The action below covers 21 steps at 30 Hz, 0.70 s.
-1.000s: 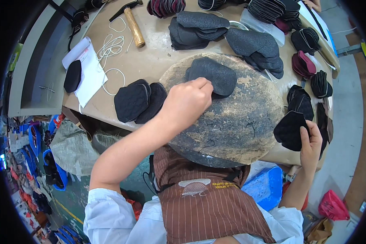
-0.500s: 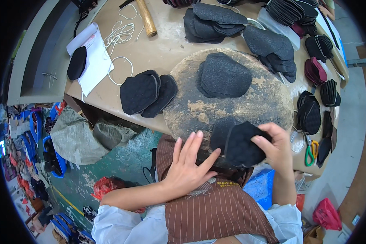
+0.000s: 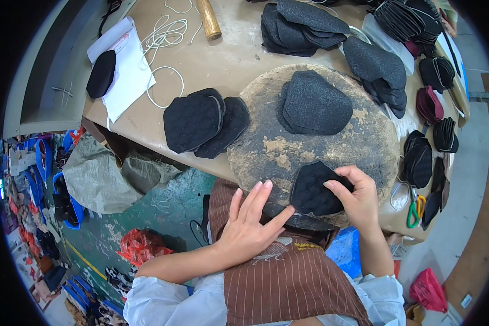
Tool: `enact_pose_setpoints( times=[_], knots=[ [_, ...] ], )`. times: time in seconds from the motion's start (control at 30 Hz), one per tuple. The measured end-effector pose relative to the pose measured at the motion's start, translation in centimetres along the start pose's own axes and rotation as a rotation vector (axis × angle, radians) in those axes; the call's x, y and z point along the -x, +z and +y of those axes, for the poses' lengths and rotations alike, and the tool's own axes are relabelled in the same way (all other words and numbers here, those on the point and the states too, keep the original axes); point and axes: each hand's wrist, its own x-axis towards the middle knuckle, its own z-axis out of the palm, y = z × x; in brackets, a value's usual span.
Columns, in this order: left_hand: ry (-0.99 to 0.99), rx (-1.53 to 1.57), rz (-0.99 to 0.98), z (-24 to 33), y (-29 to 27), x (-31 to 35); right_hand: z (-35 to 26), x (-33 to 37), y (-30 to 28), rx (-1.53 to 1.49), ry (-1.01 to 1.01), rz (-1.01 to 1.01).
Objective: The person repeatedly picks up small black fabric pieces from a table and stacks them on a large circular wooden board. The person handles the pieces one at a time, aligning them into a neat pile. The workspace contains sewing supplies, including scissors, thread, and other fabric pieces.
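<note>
A black quilted fabric pad (image 3: 315, 189) lies near the front edge of a round, worn board (image 3: 258, 155). Pinched between thumb and fingers, its right edge is in my right hand (image 3: 363, 200). My left hand (image 3: 251, 221) rests at the board's near edge with fingers spread, the index fingertip touching the pad's lower left corner. Farther back on the board sits a small stack of dark grey felt pieces (image 3: 318, 103). Left of the board, several black quilted pads (image 3: 193, 124) overlap on the table.
Scissors (image 3: 413, 213) with green and orange handles lie right of the board. More felt pieces (image 3: 304, 30) and tied black bundles (image 3: 399, 22) crowd the back right. Papers (image 3: 127, 89), white cord (image 3: 171, 32) and a wooden handle (image 3: 208, 20) are at the back left.
My right hand has brought the black pad left and down onto the felt piece at the board's near edge, covering it. The left hand stays spread, nearly in place. The view has shifted slightly.
</note>
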Motion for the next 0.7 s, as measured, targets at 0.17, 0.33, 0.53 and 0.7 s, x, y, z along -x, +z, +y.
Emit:
enact_pose_setpoints(
  times=[0.17, 0.33, 0.53, 0.7],
  knots=[
    [0.009, 0.043, 0.059, -0.5, -0.1, 0.2, 0.0, 0.1, 0.2, -0.036, 0.062, 0.014],
    [-0.003, 0.09, 0.116, -1.3, -0.5, 0.7, -0.1, 0.1, 0.3, 0.001, 0.053, 0.024],
    [0.053, 0.083, 0.102, -1.6, -1.4, -0.5, -0.1, 0.0, 0.4, -0.011, 0.056, 0.033],
    [0.255, 0.071, -0.074, 0.1, -1.7, -4.3, -0.3, -0.1, 0.3, 0.002, 0.083, 0.013]
  ],
)
